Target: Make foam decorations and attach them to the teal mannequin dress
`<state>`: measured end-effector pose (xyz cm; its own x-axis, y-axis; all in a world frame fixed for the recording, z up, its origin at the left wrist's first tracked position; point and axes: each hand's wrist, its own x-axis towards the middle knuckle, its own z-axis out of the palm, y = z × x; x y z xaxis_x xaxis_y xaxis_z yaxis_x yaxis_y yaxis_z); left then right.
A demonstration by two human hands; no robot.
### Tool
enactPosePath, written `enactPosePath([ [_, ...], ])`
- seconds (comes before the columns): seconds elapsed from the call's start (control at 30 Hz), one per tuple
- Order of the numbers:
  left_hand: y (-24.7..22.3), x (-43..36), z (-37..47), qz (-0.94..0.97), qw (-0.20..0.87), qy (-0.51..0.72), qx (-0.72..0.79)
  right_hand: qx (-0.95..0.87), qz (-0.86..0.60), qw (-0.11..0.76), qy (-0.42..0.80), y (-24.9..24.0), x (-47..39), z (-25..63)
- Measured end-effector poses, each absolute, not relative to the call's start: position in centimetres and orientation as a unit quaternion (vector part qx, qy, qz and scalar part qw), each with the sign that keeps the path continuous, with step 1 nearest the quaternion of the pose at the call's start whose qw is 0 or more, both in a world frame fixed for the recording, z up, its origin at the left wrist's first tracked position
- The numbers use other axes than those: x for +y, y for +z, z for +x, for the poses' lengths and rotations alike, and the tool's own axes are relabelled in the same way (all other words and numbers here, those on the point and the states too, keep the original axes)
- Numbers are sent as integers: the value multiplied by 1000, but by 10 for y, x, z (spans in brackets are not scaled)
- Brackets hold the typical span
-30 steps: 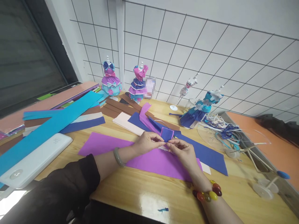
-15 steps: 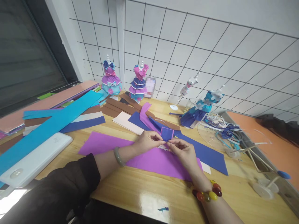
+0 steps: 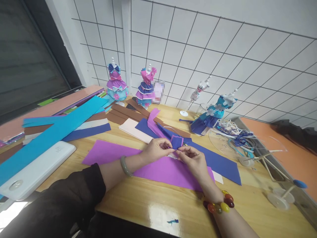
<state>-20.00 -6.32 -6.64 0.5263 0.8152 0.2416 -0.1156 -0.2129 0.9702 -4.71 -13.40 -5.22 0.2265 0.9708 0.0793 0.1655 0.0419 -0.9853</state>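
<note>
A small dark blue piece with purple edges is pinched along its lower edge between both hands. My left hand grips its left corner with thumb and fingers. On the right corner, my right hand is closed in a pinch, its fingertips close to the left ones. Beneath the hands lies a long purple sheet. Behind and to the right are a dark blue strip and a curled purple strip.
Small dressed mannequins stand along the back wall. Turquoise strips and a white power bank lie at left. At right are a tangle of ribbons, thin sticks and an orange board.
The small blue piece has tilted slightly, and its lower edge looks more bent between my fingertips. Both hands keep their pinch in nearly the same place. The view has shifted slightly.
</note>
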Motion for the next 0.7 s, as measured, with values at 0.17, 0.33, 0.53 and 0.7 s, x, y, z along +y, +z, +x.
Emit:
enactPosePath([
  [0.17,-67,-63,-201,710,526,402,242,-498,-587,514,379,-49,-134,-49],
  [0.33,-67,-63,-202,736,496,397,235,-497,-594,507,377,-50,-133,-49],
  [0.53,-68,-62,-202,713,529,388,250,-522,-613,487,339,-50,-134,-48],
  [0.7,-70,-61,-200,703,533,392,260,-575,-613,482,247,-52,-134,-45],
])
